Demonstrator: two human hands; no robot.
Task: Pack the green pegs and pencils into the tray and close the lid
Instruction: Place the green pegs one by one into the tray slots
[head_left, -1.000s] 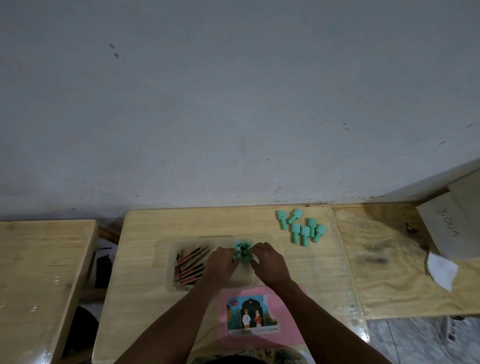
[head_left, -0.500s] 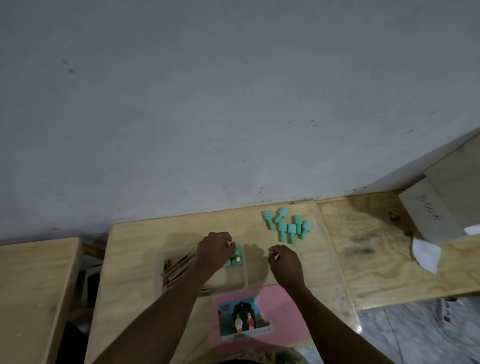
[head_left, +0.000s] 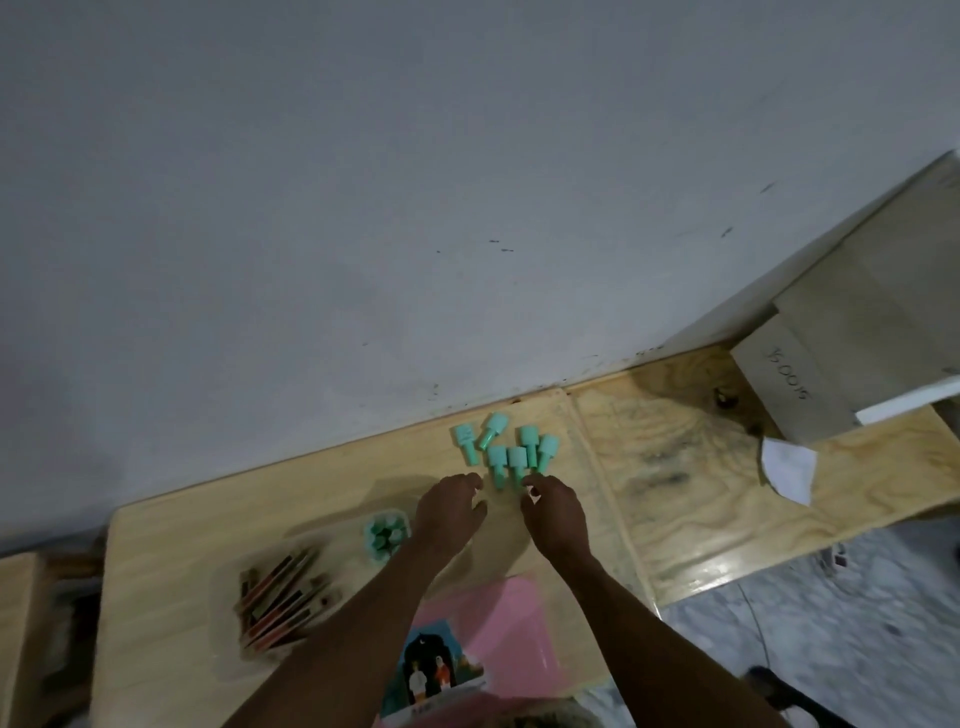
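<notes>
Several green pegs (head_left: 506, 451) lie loose on the wooden table near the wall. My left hand (head_left: 451, 512) and my right hand (head_left: 555, 512) hover just in front of them, fingers loosely curled and holding nothing; my right fingertips are close to the nearest pegs. A clear tray (head_left: 228, 613) sits to the left, with a bundle of green pegs (head_left: 385, 535) at its right end and several pencils (head_left: 280, 600) at its left end. The pink lid (head_left: 511, 639) with a picture lies near the table's front edge under my arms.
A second plywood tabletop (head_left: 727, 478) adjoins on the right, with a cardboard box (head_left: 810, 384) and a white paper scrap (head_left: 789, 467) on it. Another table (head_left: 15, 623) stands at the far left. The wall runs right behind the pegs.
Both hands left the bundle of pegs in the tray and moved toward the far right, up to the loose pegs. The view has swung and tilted.
</notes>
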